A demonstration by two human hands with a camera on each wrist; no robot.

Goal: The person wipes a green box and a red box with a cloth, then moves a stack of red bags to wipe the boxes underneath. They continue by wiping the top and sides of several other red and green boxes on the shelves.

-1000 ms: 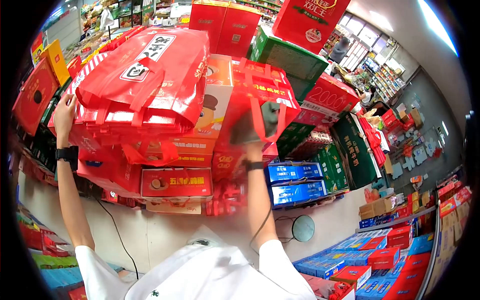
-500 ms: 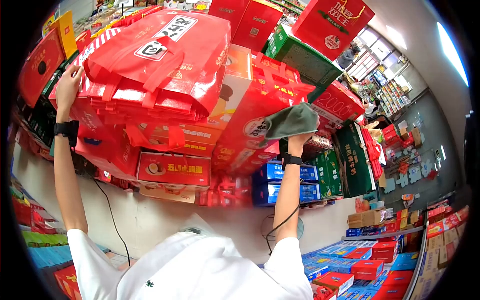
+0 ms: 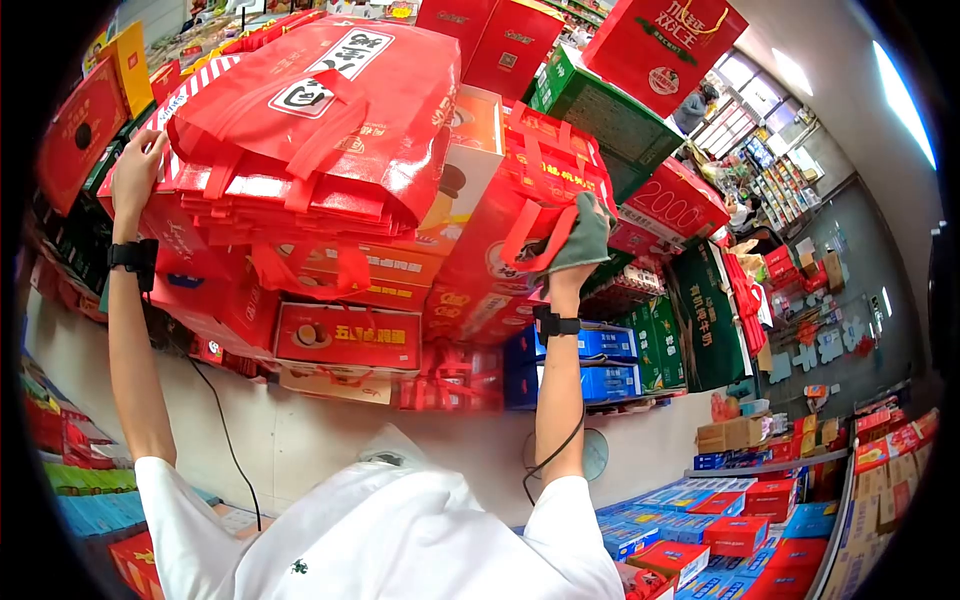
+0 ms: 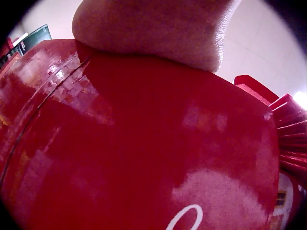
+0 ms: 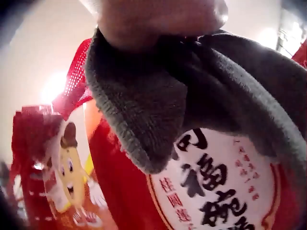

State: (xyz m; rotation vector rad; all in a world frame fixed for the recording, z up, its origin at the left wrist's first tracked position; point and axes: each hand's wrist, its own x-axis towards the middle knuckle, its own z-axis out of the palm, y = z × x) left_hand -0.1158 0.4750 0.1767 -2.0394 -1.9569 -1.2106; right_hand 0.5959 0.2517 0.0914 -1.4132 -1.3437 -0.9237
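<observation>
A grey-green cloth (image 3: 585, 238) is gripped in the right hand (image 3: 572, 277), against the front of a red gift bag (image 3: 490, 225) with red handles. In the right wrist view the cloth (image 5: 139, 105) hangs below the hand (image 5: 158, 19) over the bag's white label (image 5: 211, 187). At the far left the left hand (image 3: 137, 175) rests on the edge of a red box beside a pile of flat red bags (image 3: 320, 120). The left wrist view shows part of that hand (image 4: 148, 28) against a glossy red surface (image 4: 144, 143).
Green boxes (image 3: 610, 115) and a red carton (image 3: 676, 200) stand right of the bag. Blue boxes (image 3: 600, 382) are stacked below. A black cable (image 3: 225, 430) hangs at the left; a round stool (image 3: 592, 455) stands on the floor. More boxed goods (image 3: 690, 510) lie at lower right.
The right hand with the cloth went from the bag's front out to its right edge, then slightly back left and down. The view shifted, while the left hand stayed at the box edge.
</observation>
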